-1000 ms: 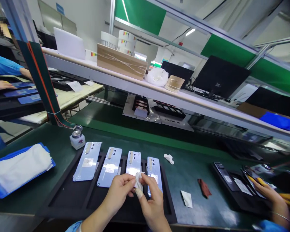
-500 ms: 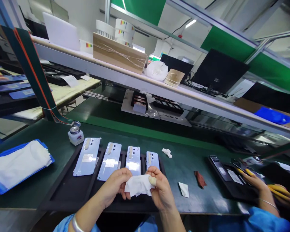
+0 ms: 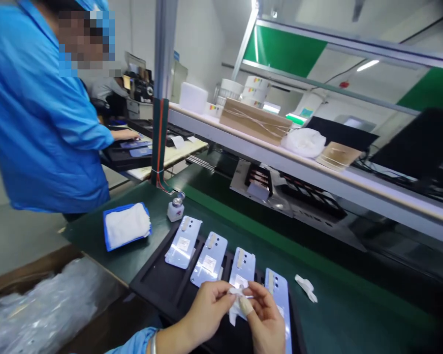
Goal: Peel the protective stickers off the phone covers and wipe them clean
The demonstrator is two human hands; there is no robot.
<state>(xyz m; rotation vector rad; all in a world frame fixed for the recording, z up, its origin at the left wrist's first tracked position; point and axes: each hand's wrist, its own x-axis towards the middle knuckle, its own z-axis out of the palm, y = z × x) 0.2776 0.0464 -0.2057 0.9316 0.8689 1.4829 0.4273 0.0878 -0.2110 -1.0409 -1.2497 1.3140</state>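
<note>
Lower centre of frame: left hand (image 3: pixel 206 314) and right hand (image 3: pixel 268 322) close together, fingertips of both pinched on one small white wipe (image 3: pixel 235 307), held crumpled just above the near part of a black tray (image 3: pixel 158 287). Pale cap on one right fingertip (image 3: pixel 245 306). On the tray, in a slanting row from centre toward lower right: four pale blue phone backs (image 3: pixel 209 251), camera holes toward the top of frame, white stickers mid-panel; third back just beyond the wipe, fourth partly under the right hand. Beyond the tray's upper corner: small white bottle (image 3: pixel 175 210) with metal top. Left of centre: blue dish of white cloths (image 3: pixel 126 226). Right of the row: crumpled white scrap (image 3: pixel 305 287) on the green bench (image 3: pixel 335 314). Lower left: heap of clear plastic bags (image 3: pixel 40 309). Upper left: person in blue coat (image 3: pixel 40 123), well apart from both hands. Upper centre: shelf (image 3: pixel 214 129) with flat cardboard box (image 3: pixel 256 120). Likely hazards, as a judgement: wipe slipping from so light a pinch onto the panels; lint or smears on the glossy backs from a bunched wipe; fourth back knocked askew by the right wrist so close above it.
</note>
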